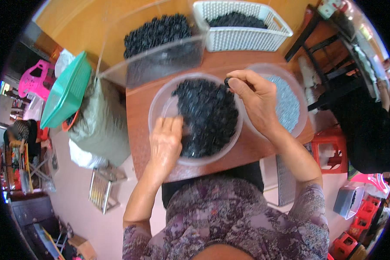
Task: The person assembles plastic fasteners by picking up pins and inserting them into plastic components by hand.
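Between thumb and fingertips, my right hand (260, 97) pinches a small round black piece (227, 82) above the gap between two tubs. My left hand (164, 141) is at the near left side of a clear round tub (154, 97), its fingers curled down and pressed together. What those fingers hold, if anything, is hidden. A heap of small black plastic-looking pieces (208, 117) fills most of this tub, with a bare strip along its left. Partly under my right hand stands a second round tub (304, 104) of small silvery-grey metal-looking pieces (286, 102).
Behind the tubs on the brown table (138, 130) stand a clear box (160, 65) and a white basket (247, 39), both holding black pieces. Left are a stuffed sack (102, 121) and a green basket (67, 95). A red stool (329, 149) is at the right.
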Demonstrator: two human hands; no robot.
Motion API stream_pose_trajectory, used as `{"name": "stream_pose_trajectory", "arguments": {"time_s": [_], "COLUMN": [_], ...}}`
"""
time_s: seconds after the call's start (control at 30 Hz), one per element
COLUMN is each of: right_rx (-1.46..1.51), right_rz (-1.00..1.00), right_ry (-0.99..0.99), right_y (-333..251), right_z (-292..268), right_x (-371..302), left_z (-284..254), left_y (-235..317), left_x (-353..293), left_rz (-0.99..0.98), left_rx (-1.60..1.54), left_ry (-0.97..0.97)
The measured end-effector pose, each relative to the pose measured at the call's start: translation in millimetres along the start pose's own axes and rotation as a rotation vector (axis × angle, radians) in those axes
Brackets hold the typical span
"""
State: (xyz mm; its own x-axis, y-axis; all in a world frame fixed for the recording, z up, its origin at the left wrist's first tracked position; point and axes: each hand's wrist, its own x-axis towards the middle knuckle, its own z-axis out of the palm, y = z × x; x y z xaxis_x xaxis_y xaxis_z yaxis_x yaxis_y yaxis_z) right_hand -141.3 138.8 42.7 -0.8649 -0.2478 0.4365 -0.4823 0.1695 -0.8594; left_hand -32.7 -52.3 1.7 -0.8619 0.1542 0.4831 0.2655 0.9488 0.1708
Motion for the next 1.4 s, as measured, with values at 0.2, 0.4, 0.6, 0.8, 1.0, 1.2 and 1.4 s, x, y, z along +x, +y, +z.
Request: {"name": "stream_pose_trajectory", "arguments": {"time_s": [0.2,0.4,0.6,0.8,1.0,1.2,1.4], "right_rx": [-0.171,-0.599,-0.446,-0.256,-0.127,-0.154,-0.143], "right_rz": [-0.1,-0.211,-0.087,0.042,0.16,0.033,0.274], "right_ry": [0.174,0.327,0.068,-0.084,-0.106,-0.038,-0.06], "right_y": [24.5,59.2,63.2,53.2,44.3,44.3,45.4], "right_z": [-24.7,-39.1,-28.2,-28.6,-37.2,-52.0,-74.6], "right_x": [92.9,168.9,108.8,30.2,-3.1,-20.9,-34.8], "left_z": [10.3,12.4,17.7,8.6,18.3,11.3,2.5], "left_y": [-3.2,-17.6,-34.1,-33.6,-30.2,-35.4,-30.0], "left_x": [-8.0,0.6,13.8,12.1,13.8,13.3,6.3], "left_rz": [0.052,0.022,0.014,-0.198,-0.094,-0.069,-0.006], "left_rx": [0.087,0.055,0.054,-0.227,-0.151,-0.163,-0.119], "left_ry": [-0.202,-0.257,-0.27,-0.315,-0.321,-0.354,-0.226]}}
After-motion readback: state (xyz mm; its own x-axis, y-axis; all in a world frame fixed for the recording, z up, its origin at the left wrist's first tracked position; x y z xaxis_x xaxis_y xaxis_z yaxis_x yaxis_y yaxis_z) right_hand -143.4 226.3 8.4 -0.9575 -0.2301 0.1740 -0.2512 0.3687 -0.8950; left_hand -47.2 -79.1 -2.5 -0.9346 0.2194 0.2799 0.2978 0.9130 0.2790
